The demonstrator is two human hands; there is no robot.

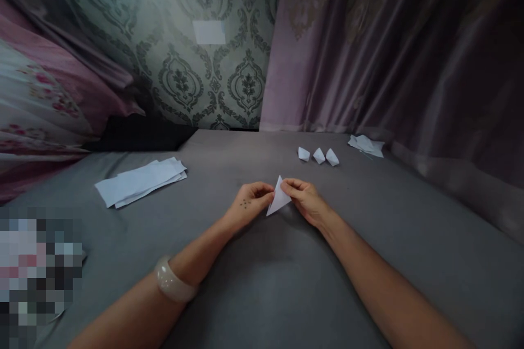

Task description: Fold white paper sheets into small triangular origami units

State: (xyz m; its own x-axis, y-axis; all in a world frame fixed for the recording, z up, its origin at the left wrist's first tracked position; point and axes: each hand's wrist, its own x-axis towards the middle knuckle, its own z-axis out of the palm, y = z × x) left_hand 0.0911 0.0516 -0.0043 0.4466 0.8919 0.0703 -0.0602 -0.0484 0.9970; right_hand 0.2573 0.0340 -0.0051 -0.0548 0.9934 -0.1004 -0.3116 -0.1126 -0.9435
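Observation:
A small folded piece of white paper [279, 199], triangular in outline, is held up between my two hands over the grey sheet. My left hand [252, 202] pinches its left edge between thumb and fingers. From the other side my right hand [305, 196] grips the upper right part, thumb on the near face. Beyond my right hand, three small folded white paper shapes [319, 156] stand in a row on the sheet. A stack of white paper strips [143, 181] lies off to the left of my left hand.
The grey sheet [229, 294] covers the surface. More white paper pieces [366, 145] lie at the back right. A black folded cloth or board [143, 133] sits at the back left. Purple curtains [368, 54] hang on the right; a blurred patch [36, 278] hides the lower left.

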